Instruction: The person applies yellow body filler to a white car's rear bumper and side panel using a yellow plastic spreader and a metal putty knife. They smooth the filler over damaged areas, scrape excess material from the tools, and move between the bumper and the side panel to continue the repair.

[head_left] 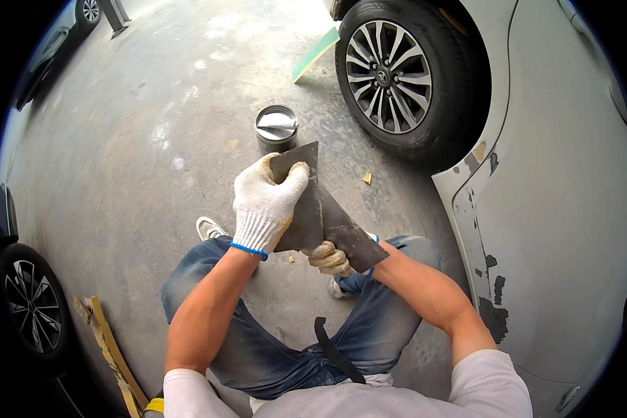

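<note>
My gloved left hand (268, 202) grips an upright dark grey flat spreader (299, 219), its thumb lying on the plate's face. My gloved right hand (331, 259) is closed on a second dark grey spreader (348, 233), which slants down to the right and partly hides that hand. The two plates meet in front of me, above my knees. Beyond them an open metal can (276, 143) stands on the concrete floor with a shiny flat piece across its top.
A silver car body (550, 209) with patched paint and its wheel (386, 76) are at my right. A green strip (315, 54) leans by the tyre. Another car's wheel (33, 303), wooden slats (104, 334) and a yellow object (154, 408) are at my left. A post (115, 17) stands far back.
</note>
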Available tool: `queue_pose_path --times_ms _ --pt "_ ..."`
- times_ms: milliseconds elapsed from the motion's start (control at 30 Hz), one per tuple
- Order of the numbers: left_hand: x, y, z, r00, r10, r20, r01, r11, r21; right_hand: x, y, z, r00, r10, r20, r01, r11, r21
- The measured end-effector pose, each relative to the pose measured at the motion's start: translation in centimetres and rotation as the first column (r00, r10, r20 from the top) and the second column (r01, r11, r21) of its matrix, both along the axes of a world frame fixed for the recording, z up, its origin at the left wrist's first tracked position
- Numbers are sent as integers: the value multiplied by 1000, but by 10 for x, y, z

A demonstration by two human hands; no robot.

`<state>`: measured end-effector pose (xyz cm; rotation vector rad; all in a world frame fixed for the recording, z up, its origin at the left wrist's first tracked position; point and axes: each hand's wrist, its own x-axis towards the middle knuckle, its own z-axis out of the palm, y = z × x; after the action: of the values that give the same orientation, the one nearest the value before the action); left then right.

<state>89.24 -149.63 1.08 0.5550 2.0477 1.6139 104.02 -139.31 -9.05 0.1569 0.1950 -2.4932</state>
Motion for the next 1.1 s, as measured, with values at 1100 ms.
queue_pose_path --times_ms 1100 --pt "16 7 -26 903 -291 -317 310 951 11 -30 7 72 393 -898 -197 413 -19 911"
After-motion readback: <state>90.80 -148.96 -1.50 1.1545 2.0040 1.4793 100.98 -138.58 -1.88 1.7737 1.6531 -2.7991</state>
